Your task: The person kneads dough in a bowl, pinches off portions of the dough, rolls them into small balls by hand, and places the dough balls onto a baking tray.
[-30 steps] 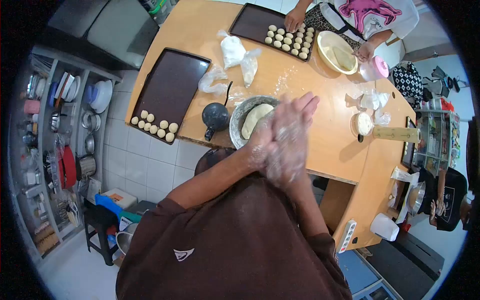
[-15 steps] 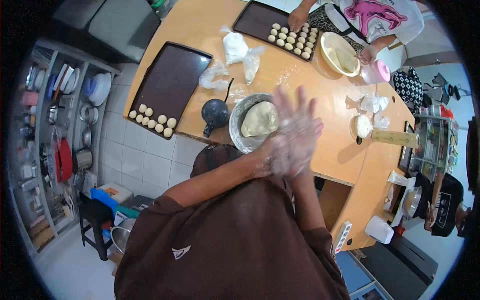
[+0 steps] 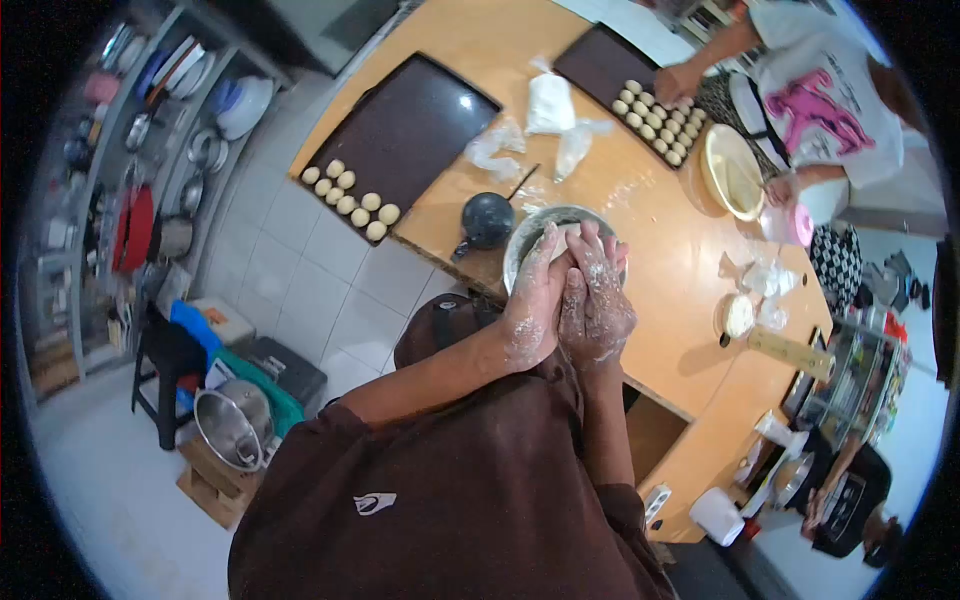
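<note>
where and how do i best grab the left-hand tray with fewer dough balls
Grip the tray by its raised rims, one hand per long side, coming from the near end, at the edge of the table. Hold closer to that end: the dough balls bunch there, probably making it heavier, and being round they could roll if it tilts.

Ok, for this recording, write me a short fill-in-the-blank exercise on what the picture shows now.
1. The left hand and right hand, held close together by the metal bowl, carry patches of ____ powder.
2. The left-hand tray holds ____ dough balls than the co-worker's tray.
3. The co-worker's shirt bears a large ____ design.
4. The camera wearer's shirt is dark ____.

Missing words: white; fewer; pink; brown.
</note>
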A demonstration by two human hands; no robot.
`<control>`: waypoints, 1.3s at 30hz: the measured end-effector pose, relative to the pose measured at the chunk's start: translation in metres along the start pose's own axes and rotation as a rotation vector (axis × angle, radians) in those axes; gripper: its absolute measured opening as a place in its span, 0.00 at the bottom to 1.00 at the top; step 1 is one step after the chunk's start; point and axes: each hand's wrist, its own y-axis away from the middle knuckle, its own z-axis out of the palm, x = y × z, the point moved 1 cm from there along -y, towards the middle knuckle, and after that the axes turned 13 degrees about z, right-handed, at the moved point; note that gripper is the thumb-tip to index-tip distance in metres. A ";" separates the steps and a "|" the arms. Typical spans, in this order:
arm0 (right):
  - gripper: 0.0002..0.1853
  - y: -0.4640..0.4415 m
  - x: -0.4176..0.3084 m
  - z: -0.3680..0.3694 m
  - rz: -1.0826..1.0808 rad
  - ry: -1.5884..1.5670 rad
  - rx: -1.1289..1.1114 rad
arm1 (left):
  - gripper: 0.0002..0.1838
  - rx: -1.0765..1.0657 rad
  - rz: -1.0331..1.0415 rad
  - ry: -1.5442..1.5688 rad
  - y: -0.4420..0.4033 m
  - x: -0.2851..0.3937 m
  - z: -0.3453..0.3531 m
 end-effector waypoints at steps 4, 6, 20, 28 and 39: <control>0.11 -0.001 -0.022 0.027 -0.025 -0.006 -0.092 | 0.41 0.029 0.148 -0.012 0.017 0.024 -0.014; 0.12 0.007 -0.026 0.045 -0.039 -0.018 -0.143 | 0.41 0.052 0.229 -0.081 0.028 0.035 -0.027; 0.06 0.018 -0.002 0.095 0.192 -0.022 -0.609 | 0.18 0.776 0.604 -0.928 0.083 0.133 -0.190; 0.04 0.006 -0.014 0.108 0.211 0.005 -0.599 | 0.14 1.041 0.659 -1.040 0.047 0.174 -0.268; 0.06 0.011 0.005 0.096 0.357 0.134 -0.458 | 0.07 0.803 0.270 -0.814 0.025 0.167 -0.273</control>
